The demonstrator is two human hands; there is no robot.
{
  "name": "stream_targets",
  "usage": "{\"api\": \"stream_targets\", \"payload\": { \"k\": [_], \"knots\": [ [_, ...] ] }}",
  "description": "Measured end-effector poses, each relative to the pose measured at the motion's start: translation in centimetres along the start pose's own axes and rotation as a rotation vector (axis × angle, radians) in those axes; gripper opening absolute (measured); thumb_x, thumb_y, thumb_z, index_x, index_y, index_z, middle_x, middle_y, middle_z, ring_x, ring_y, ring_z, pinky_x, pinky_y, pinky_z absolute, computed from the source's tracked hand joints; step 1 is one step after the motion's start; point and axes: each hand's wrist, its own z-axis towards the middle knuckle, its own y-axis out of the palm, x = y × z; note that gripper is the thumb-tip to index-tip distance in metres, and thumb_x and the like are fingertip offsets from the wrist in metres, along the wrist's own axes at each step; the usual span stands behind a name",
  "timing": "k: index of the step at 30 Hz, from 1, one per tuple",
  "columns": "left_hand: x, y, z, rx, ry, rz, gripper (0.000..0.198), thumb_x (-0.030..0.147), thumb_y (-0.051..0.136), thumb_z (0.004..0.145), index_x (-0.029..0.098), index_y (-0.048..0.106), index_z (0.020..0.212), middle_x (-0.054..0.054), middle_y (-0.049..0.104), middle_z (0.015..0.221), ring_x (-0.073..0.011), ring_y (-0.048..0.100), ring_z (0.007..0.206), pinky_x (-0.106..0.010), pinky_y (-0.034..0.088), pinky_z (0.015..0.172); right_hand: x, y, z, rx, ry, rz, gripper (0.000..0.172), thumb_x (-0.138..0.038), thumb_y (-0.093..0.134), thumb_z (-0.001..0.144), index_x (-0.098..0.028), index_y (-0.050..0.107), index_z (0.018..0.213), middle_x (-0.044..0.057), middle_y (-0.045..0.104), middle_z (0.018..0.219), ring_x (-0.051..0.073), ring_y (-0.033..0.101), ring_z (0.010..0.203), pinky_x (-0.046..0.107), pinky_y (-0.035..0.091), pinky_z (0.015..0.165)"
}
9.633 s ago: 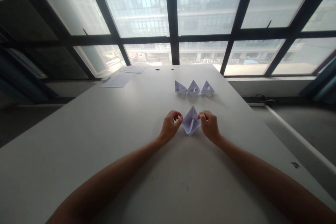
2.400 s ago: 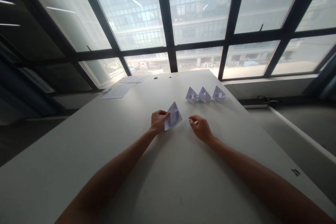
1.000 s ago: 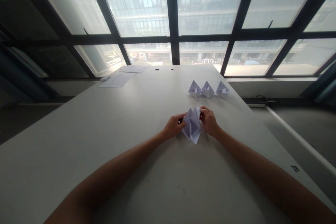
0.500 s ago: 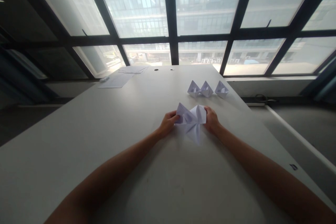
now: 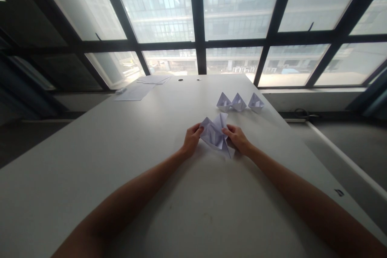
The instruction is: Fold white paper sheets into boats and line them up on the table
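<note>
A partly folded sheet of white paper (image 5: 213, 135) with several pointed flaps is held just over the table, between my two hands. My left hand (image 5: 192, 137) pinches its left edge, thumb on the near face. On the other side, my right hand (image 5: 237, 138) grips the paper close to its middle, the thumb pressing a crease and the other fingers mostly hidden behind. Beyond the hands, three folded paper boats stand in a row: a left one (image 5: 223, 102), a middle one (image 5: 239, 102) and a right one (image 5: 256, 103).
Flat white sheets (image 5: 133, 93) and thin paper strips lie at the table's far left. The white table (image 5: 136, 149) reaches toward large dark-framed windows (image 5: 232, 8). A small dark mark (image 5: 339, 192) is near its right edge. Two round holes are at the far end.
My right hand has shifted left and inward on the paper, its thumb now on the front. The paper has turned and its right flaps have drawn closer together.
</note>
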Motion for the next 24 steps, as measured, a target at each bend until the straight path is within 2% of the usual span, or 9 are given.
{"api": "stream_targets", "payload": {
  "k": [2,4,9,12,16,20,24],
  "knots": [
    [-0.1,0.0,0.1,0.005,-0.015,-0.044,0.033,0.041,0.072,0.077,0.014,0.072,0.096,-0.003,0.068,0.082,-0.0143,0.06,0.069,-0.025,0.046,0.065,0.2,0.0,-0.1,-0.003,0.048,0.033,0.036,-0.052,0.069,0.074,-0.016,0.067,0.074,0.002,0.064,0.067,0.014,0.056,0.058,0.024,0.043,0.051],
    [-0.1,0.0,0.2,0.016,-0.041,-0.039,0.038,0.047,0.074,0.076,0.014,0.07,0.095,-0.003,0.067,0.081,-0.0141,0.059,0.068,-0.025,0.047,0.063,0.3,0.0,0.0,0.041,0.102,0.085,0.038,-0.053,0.07,0.072,-0.016,0.065,0.068,0.001,0.06,0.06,0.012,0.051,0.051,0.024,0.038,0.047],
    [-0.1,-0.1,0.4,0.029,-0.145,-0.01,0.055,0.064,0.075,0.071,0.012,0.07,0.087,-0.005,0.067,0.077,-0.0149,0.059,0.064,-0.026,0.047,0.058,0.5,-0.2,0.2,0.064,0.194,0.224,0.042,-0.055,0.077,0.065,-0.016,0.064,0.072,0.002,0.063,0.061,0.015,0.053,0.051,0.026,0.041,0.047],
    [-0.3,-0.3,0.5,0.008,-0.187,-0.093,0.055,0.062,0.078,0.069,0.012,0.07,0.089,-0.006,0.069,0.078,-0.015,0.061,0.064,-0.026,0.048,0.058,0.6,-0.3,0.3,0.059,0.181,0.237,0.044,-0.056,0.079,0.062,-0.015,0.065,0.073,0.003,0.064,0.062,0.015,0.054,0.053,0.027,0.043,0.048],
    [-0.6,-0.5,0.8,0.002,-0.223,-0.163,0.052,0.058,0.078,0.073,0.012,0.069,0.096,-0.006,0.07,0.08,-0.015,0.062,0.063,-0.026,0.051,0.057,0.9,-0.1,0.4,0.092,0.131,0.216,0.043,-0.056,0.076,0.066,-0.015,0.065,0.073,0.002,0.064,0.063,0.015,0.055,0.055,0.026,0.044,0.049],
    [-0.8,-0.6,1.2,0.075,-0.211,-0.208,0.044,0.052,0.071,0.082,0.013,0.067,0.099,-0.005,0.069,0.083,-0.0129,0.06,0.063,-0.024,0.052,0.057,1.5,-0.1,0.7,0.155,0.106,0.23,0.04,-0.055,0.072,0.071,-0.016,0.064,0.077,0.003,0.063,0.064,0.016,0.055,0.055,0.026,0.044,0.048],
    [-0.7,-0.6,1.4,0.16,-0.211,-0.226,0.034,0.048,0.063,0.089,0.016,0.064,0.1,-0.004,0.067,0.087,-0.0116,0.06,0.067,-0.023,0.053,0.06,1.8,0.0,0.8,0.208,0.076,0.142,0.039,-0.055,0.067,0.075,-0.017,0.059,0.072,-0.001,0.054,0.058,0.012,0.044,0.049,0.024,0.034,0.043]
  ]
}}
